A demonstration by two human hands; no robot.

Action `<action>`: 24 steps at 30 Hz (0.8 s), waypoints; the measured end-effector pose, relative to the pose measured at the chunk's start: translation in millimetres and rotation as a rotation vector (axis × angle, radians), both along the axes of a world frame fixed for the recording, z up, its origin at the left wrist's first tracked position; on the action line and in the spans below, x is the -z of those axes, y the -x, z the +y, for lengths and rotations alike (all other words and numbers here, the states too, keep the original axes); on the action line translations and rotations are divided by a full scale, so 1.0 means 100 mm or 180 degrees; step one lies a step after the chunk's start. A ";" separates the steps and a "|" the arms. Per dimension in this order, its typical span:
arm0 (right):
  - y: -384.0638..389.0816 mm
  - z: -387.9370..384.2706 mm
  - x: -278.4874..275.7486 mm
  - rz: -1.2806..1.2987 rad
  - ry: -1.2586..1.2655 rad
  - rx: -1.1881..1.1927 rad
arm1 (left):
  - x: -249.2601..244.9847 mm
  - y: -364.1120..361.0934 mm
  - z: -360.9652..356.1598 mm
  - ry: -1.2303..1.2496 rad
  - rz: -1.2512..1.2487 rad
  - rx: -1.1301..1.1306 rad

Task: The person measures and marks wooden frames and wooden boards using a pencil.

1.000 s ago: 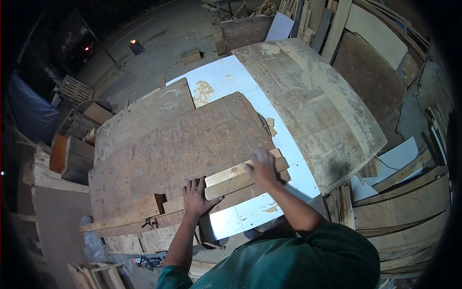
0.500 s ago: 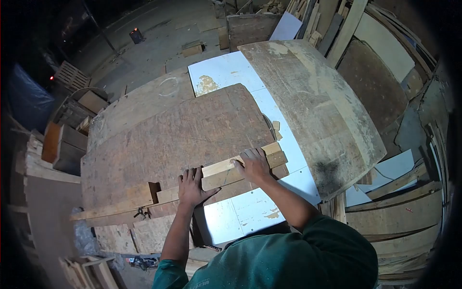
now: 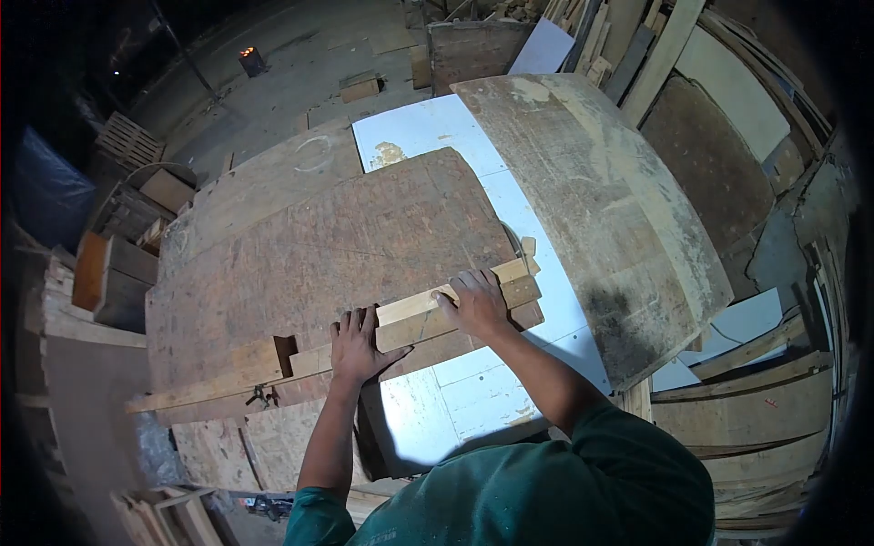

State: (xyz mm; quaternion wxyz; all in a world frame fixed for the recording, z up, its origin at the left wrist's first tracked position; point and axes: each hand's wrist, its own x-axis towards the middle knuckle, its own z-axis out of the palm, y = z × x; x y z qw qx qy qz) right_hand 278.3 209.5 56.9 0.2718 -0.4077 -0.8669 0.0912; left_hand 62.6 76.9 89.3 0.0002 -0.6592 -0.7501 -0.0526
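Observation:
A long pale wooden strip (image 3: pixel 408 308) lies over a plywood board, alongside a second, darker wooden batten (image 3: pixel 421 329) on its near side. My left hand (image 3: pixel 358 349) grips the strips near their middle, fingers over the far edge and thumb stretched along the near side. Further right, my right hand (image 3: pixel 476 304) is wrapped over the pale strip close to its right end, the thumb resting on top. A small wood scrap (image 3: pixel 529 246) sits by that end. To the left, a wooden block with a dark notch (image 3: pixel 286 356) stands against the strips.
Beneath is the large worn plywood board (image 3: pixel 337 237), lying on a bench with a white panel (image 3: pixel 523 214) and another stained board (image 3: pixel 610 209). A dark clamp-like tool (image 3: pixel 262 396) is at the left front edge. Timber offcuts (image 3: pixel 746 428) are stacked at right.
The view has shifted slightly. The pale strip's right end and the small scrap beside it sit a little further right. Both hands keep their hold.

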 end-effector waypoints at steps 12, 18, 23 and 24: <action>0.06 0.07 -0.03 -0.0086 -0.0027 0.0070 | 0.02 0.04 0.05 -0.0193 0.0034 -0.0009; 0.02 0.07 0.11 0.0128 -0.0180 -0.0012 | 0.05 -0.03 -0.03 -0.0332 -0.0156 -0.0081; -0.28 -0.45 0.18 0.0087 -0.0082 -0.0002 | 0.07 -0.34 -0.53 -0.0260 -0.0095 -0.0026; -0.37 -0.57 0.15 0.0117 -0.0076 -0.0007 | 0.09 -0.41 -0.64 -0.0325 -0.0060 -0.0020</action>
